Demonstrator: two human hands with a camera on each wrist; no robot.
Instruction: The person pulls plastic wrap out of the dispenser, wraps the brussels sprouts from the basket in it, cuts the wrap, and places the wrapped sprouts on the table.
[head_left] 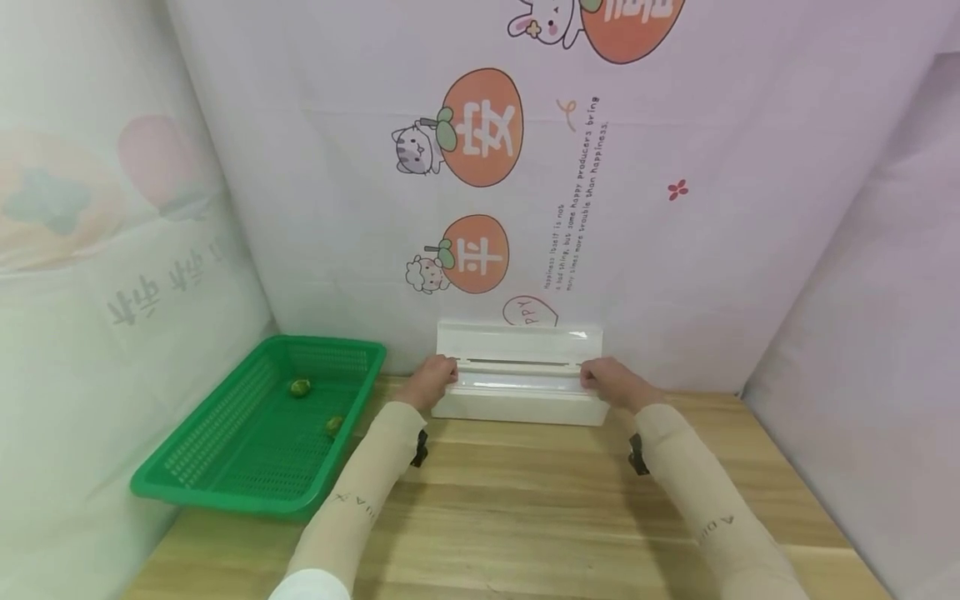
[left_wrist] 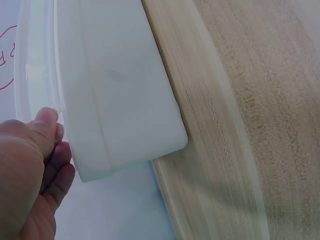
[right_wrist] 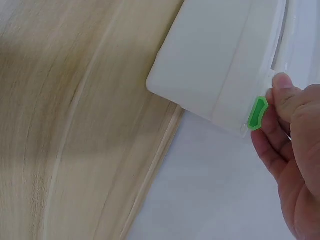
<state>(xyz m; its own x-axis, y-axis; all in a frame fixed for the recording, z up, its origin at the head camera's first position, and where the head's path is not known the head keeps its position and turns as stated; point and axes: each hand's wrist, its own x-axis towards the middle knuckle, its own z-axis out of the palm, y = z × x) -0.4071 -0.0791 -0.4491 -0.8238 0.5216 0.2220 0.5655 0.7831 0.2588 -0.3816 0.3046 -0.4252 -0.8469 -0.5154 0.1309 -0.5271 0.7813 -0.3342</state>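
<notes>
Box (head_left: 517, 410): one, white, long, at the far edge of the table (head_left: 517, 508), lid (head_left: 513, 340) raised at the back. Long axis crosswise, running from hand to hand; from where I stand, neither hand is nearer. Left hand (head_left: 431, 382): at the left end, fingers curled, pinching the upper edge, little gap at the thumb. Right hand (head_left: 621, 385): likewise at the right end, a green piece (right_wrist: 258, 113) just beside its fingers. Whether either pinch takes in the lid also, I cannot tell. Basket (head_left: 255, 450): green, to the left, near the left sleeve (head_left: 360, 500).
</notes>
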